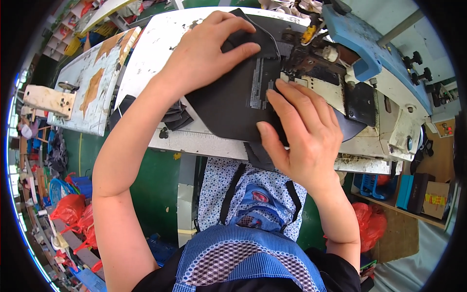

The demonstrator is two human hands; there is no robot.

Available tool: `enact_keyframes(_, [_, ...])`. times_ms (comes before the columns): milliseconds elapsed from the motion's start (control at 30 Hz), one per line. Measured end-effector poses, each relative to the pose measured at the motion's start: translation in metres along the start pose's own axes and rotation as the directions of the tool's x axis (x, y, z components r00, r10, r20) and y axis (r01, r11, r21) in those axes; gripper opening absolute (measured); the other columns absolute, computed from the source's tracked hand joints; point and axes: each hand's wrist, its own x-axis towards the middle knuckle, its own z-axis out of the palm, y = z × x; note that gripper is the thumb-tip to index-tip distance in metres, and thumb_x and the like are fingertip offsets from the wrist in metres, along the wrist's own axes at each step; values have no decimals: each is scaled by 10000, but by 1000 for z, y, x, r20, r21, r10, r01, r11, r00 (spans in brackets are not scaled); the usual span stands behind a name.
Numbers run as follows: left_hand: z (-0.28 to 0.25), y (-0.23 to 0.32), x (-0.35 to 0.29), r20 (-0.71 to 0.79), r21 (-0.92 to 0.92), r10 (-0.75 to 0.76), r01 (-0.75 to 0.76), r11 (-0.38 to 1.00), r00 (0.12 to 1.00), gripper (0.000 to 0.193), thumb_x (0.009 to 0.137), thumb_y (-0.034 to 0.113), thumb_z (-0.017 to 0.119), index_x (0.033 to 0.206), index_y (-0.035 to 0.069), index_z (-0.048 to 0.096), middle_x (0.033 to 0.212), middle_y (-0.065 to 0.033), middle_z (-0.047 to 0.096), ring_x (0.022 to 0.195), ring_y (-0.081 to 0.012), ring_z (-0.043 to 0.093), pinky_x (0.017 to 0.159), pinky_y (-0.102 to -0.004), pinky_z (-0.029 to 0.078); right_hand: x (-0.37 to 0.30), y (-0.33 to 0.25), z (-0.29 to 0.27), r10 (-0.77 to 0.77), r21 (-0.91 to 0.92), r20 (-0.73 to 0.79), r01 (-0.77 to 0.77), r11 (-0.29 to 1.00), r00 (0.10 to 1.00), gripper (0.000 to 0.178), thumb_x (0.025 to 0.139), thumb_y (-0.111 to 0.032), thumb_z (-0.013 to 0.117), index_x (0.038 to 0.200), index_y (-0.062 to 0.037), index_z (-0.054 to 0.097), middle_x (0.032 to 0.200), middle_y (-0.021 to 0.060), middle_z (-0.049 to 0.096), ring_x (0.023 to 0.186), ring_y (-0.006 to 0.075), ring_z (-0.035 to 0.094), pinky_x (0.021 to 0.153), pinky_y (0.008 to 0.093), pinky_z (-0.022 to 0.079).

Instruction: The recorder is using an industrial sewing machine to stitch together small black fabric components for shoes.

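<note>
Two bare hands steady a black panel (219, 109) at a blue-and-white sewing machine (348, 36).
Ruler-like marks run along the white table's (160, 142) near edge; no wording is legible. Beyond, the right hand (306, 131) rests fingers spread, gripping nothing; the left hand (209, 51), thumb and fingers parted, rests on the panel's far part, probably keeping it flat.

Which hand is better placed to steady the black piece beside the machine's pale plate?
Probably the right hand: it lies nearer the pale plate, while the left hand touches the black piece farther away.
</note>
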Motion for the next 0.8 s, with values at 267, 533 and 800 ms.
enact_keyframes(267, [-39, -142, -90, 155, -570, -539, 520, 636, 828, 363, 962, 121, 738, 1309, 18, 749, 1341, -71, 731, 1170, -145, 692, 1077, -298, 503, -76, 1, -12, -98, 250, -16, 99, 963, 995, 216, 765, -53, 854, 969, -29, 785, 911, 82, 761, 783, 272, 725, 639, 338, 586])
enact_keyframes(533, [33, -47, -160, -229, -275, -360, 294, 915, 904, 299, 866, 78, 769, 1160, 58, 717, 1195, -139, 699, 1155, -355, 656, 1045, -475, 507, -109, 30, 47, -42, 293, 356, -69, 954, 934, 310, 787, -110, 870, 1083, -62, 793, 1142, 108, 783, 941, 314, 757, 810, 411, 612])
enact_keyframes(800, [98, 58, -189, 208, -291, 275, -209, 934, 939, 497, 877, 331, 792, 1262, 36, 690, 1316, -123, 659, 1294, -324, 610, 1099, -453, 509, -87, -17, 6, -58, 399, 80, 22, 917, 995, 237, 782, 3, 749, 987, -44, 640, 1107, 132, 788, 801, 259, 734, 670, 358, 588])
